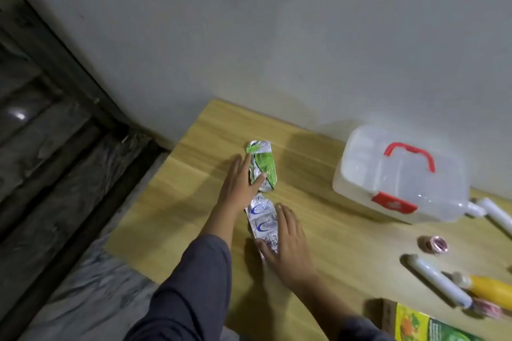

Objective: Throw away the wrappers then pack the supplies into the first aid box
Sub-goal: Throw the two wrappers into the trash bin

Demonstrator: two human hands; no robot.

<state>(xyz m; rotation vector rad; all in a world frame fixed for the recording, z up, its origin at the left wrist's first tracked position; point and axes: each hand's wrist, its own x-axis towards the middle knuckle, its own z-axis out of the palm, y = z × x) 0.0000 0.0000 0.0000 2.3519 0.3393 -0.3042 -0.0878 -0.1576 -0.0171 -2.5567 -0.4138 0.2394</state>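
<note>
Nearest us on the desk (194, 230), our right hand (288, 243) lies flat, fingers spread on the silver-blue wrapper (263, 223); beyond, left hand (239, 183) likewise presses the green wrapper (261, 166). Risk: crinkled foil slides off flat palms when lifted. Farthest: first aid box (401, 174), lid closed.

A green-and-silver wrapper (262, 165) and a silver wrapper with blue crescent marks (263, 223) lie on a pale wood-grain table (327, 252), beside a translucent white first aid box (399, 174) with red handle and red latch, a yellow tube (490, 291) and dark grey sleeves (191, 285).
</note>
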